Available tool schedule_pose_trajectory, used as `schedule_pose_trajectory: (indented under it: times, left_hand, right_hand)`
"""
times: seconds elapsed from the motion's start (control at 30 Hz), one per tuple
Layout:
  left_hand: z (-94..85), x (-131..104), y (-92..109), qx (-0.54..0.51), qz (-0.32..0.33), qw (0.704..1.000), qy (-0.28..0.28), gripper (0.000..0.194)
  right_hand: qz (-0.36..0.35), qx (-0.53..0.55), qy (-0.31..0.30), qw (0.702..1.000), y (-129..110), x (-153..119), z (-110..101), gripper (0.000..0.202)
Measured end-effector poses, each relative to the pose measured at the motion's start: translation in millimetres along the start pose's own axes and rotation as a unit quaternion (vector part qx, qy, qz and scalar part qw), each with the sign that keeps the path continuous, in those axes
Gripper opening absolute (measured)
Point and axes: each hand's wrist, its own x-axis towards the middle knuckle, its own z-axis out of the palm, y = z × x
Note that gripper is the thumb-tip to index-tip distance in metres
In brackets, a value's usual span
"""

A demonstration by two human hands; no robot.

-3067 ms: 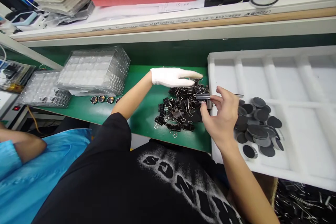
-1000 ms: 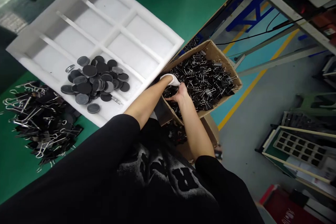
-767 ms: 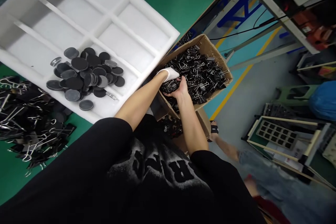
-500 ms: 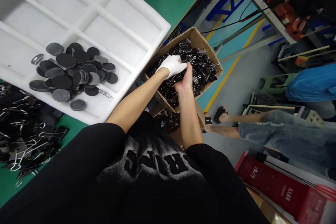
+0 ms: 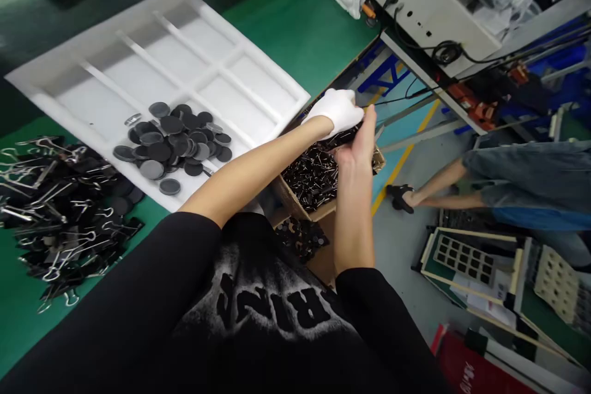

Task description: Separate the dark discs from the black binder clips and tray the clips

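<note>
My left hand (image 5: pixel 336 112), in a white glove, and my bare right hand (image 5: pixel 359 140) are together above a cardboard box (image 5: pixel 318 212). Black binder clips (image 5: pixel 342 138) are clasped between them, largely hidden by the fingers. A silvery wire end pokes out past the right hand. Below, the box holds a mass of black binder clips (image 5: pixel 311 178) with shiny wire handles. To the left, a white compartment tray (image 5: pixel 272 83) carries a heap of dark round discs (image 5: pixel 173 135).
A large pile of binder clips (image 5: pixel 60 215) lies on the green table (image 5: pixel 268 18) at left. Under the box is another box of small dark parts (image 5: pixel 302 239). Grey equipment (image 5: pixel 429 0) with cables stands at upper right. Another person's leg (image 5: pixel 441 188) shows at right.
My hands have lifted out of the clips in the box, with binder clips between them. The view has shifted, showing more of the tray and the equipment.
</note>
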Motion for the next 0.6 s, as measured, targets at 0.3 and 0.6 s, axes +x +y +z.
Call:
schedule_pose_trajectory:
  times: [0.3, 0.6]
  left_hand:
    - [-147.9, -112.1, 38.7, 0.127, -0.042, 0.966, 0.222, 0.043]
    - [-241.5, -307.3, -83.4, 0.169, -0.276, 0.836, 0.444, 0.021]
  right_hand:
    - [-0.104, 0.377, -0.252, 0.885, -107.1, -77.1, 113.3, 0.06]
    - [0.112, 0.374, -0.437, 0.81, -77.5, -253.0, 304.7, 0.046]
